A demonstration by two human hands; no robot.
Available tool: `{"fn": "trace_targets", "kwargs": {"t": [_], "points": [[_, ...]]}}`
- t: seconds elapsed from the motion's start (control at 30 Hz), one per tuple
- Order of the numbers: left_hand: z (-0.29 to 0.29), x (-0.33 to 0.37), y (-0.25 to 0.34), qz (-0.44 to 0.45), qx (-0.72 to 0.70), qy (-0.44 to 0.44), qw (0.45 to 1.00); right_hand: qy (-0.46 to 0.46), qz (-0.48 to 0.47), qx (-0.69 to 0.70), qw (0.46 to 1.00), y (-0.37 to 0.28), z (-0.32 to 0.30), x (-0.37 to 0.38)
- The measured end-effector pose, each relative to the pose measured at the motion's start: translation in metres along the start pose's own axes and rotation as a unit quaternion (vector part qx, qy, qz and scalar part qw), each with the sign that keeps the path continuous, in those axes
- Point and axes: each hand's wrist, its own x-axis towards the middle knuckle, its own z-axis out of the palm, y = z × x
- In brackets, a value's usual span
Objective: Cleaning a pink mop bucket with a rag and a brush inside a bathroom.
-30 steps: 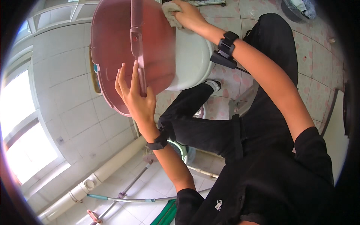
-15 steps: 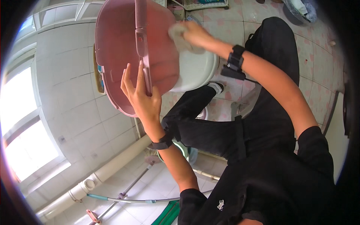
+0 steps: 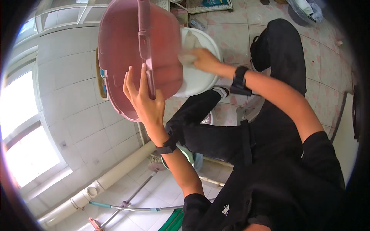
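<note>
A large pink plastic bucket [image 3: 163,38] is tipped with its open mouth toward me, its handle [image 3: 144,23] running across the opening. My left hand [image 3: 147,98] grips the handle's lower end, two fingers stretched along one side and the thumb on the other. At the bucket's right outer side, my right hand [image 3: 206,61] is closed on a pale beige cloth [image 3: 190,41], partly blurred by motion. Beneath the cloth and the bucket is a white round surface [image 3: 202,79], like a stool top or lid; the bucket hides part of it.
My legs [image 3: 219,140] in black trousers are below and right of the bucket. A tiled wall and window [image 3: 23,104] stand left, with a thick pipe [image 3: 104,181] along the wall's foot. A mop [image 3: 142,188] lies lower left. A dark bin [image 3: 302,13] stands at upper right.
My right hand has moved down and slightly right along the bucket's side with the cloth, which now hangs over the white surface. My left hand and the bucket hardly moved.
</note>
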Motion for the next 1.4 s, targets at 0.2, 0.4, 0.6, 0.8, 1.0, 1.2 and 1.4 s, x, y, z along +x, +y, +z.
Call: {"fn": "trace_targets", "kwargs": {"t": [0.2,0.4,0.6,0.8,1.0,1.2,1.4], "points": [[-0.002,-0.003,0.000,0.003,-0.005,-0.001,1.000,0.254,0.014,0.211,0.944,0.012,-0.036,0.074],[0.001,0.008,0.008,0.029,-0.013,-0.004,0.999,0.277,-0.065,0.046,0.958,0.060,0.020,0.066],[-0.001,0.001,-0.001,0.000,0.001,-0.003,1.000,0.119,-0.069,0.098,0.986,0.018,0.021,-0.001],[-0.001,0.000,0.001,0.005,-0.019,0.001,1.000,0.285,0.027,0.180,0.941,0.048,-0.028,0.072],[-0.003,0.003,-0.001,0.014,-0.010,-0.006,1.000,0.264,-0.101,0.100,0.954,0.048,0.016,0.066],[-0.001,0.002,-0.007,0.006,0.013,0.009,1.000,0.045,-0.086,-0.033,0.995,0.047,0.034,0.015],[-0.004,-0.001,-0.011,0.004,0.006,0.006,1.000,0.246,0.022,0.304,0.920,0.037,-0.016,0.067]]}}
